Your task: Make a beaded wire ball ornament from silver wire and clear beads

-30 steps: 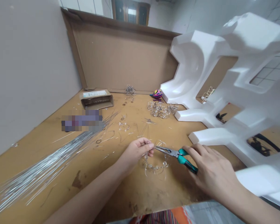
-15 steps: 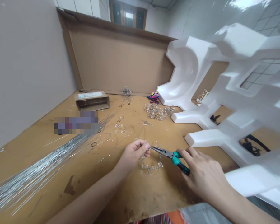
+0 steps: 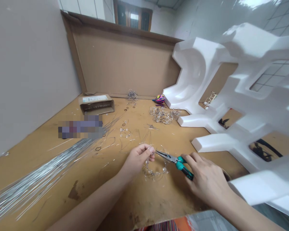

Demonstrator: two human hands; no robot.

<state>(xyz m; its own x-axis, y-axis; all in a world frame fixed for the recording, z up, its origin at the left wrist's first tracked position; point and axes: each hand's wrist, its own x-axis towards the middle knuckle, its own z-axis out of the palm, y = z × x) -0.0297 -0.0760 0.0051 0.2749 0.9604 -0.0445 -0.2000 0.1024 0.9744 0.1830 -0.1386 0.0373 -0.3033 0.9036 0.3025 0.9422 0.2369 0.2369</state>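
Between the thumb and fingers of my left hand (image 3: pixel 141 155) I pinch one side of a ring of wire and clear beads (image 3: pixel 155 173), which hangs just above the cardboard surface. My right hand (image 3: pixel 203 171) is wrapped round the green-and-black handles of long-nose pliers (image 3: pixel 173 159). The tips of the pliers point left and meet the wire right at my left fingertips. Whether the jaws clamp the wire is too small to tell. Thin wire loops stick out around the beaded ring.
A bundle of straight wires (image 3: pixel 55 168) lies at left, near a small open box (image 3: pixel 96 104). Finished-looking wire pieces (image 3: pixel 162 114) are heaped at the back, beside a colourful object (image 3: pixel 159 99). White foam packing (image 3: pixel 214 142) borders the right side. Another beaded ring (image 3: pixel 125 132) lies mid-table.
My right hand and the pliers have shifted slightly left, with the handles turned a little. My left hand keeps its pinch on the beaded ring. The camera view has moved slightly.
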